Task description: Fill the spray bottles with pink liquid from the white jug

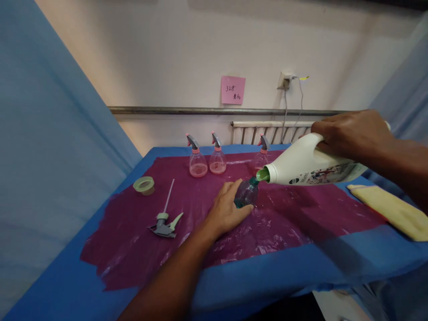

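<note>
My left hand (229, 207) is wrapped round a small clear spray bottle (247, 192) with a green neck, tilted to the right and without its spray head. In my right hand (351, 133) is the handle of a large cream-coloured jug (297, 162), tipped on its side. The jug's green-lined mouth meets the neck of the small bottle. Whether liquid is flowing I cannot make out. A grey and pale green spray head (163, 226) with its dip tube lies on the purple plastic sheet (130, 240), left of my left hand.
Three spray bottles with pink collars stand at the back, among them one bottle (198, 165) holding pink liquid. A pale green round container (144, 185) sits at the left, and a folded yellow cloth (394, 209) at the right. Behind are a metal rail (167, 110) and a wall socket (285, 81).
</note>
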The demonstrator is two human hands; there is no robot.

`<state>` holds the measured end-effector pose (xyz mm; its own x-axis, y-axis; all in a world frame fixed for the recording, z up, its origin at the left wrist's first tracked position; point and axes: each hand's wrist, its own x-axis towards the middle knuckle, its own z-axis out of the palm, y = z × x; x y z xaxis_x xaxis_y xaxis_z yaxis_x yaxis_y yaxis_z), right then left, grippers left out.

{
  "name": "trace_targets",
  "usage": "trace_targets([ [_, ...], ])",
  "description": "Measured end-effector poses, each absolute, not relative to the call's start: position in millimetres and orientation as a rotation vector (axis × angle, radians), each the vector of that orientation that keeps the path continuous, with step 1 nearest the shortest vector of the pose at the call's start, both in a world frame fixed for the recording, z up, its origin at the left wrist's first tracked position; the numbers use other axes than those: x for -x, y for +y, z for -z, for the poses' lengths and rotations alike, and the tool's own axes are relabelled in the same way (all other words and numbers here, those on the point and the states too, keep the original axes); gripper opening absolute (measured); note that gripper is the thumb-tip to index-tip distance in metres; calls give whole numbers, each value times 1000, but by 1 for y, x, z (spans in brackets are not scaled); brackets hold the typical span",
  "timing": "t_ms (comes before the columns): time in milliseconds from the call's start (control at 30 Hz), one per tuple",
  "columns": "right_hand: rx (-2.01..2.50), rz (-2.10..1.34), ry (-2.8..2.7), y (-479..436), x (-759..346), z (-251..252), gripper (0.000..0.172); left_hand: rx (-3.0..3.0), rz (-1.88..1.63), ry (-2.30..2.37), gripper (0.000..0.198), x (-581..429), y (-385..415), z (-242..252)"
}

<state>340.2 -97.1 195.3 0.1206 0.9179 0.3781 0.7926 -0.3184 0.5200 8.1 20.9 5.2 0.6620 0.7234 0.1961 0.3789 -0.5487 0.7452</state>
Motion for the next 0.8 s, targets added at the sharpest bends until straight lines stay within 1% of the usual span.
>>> trace_targets([
  [300,-2200,-961,1628,-97,-333,-200,16,-2197,-661,836,90,-8,21,-3],
  [567,-2199,-967,1616,-98,-335,-199,21,-2183,-661,841,90,-8,20,-5],
  [800,-2218,-945,1674,-98,-334,-198,21,-2192,-671,837,87,-9,20,-5],
])
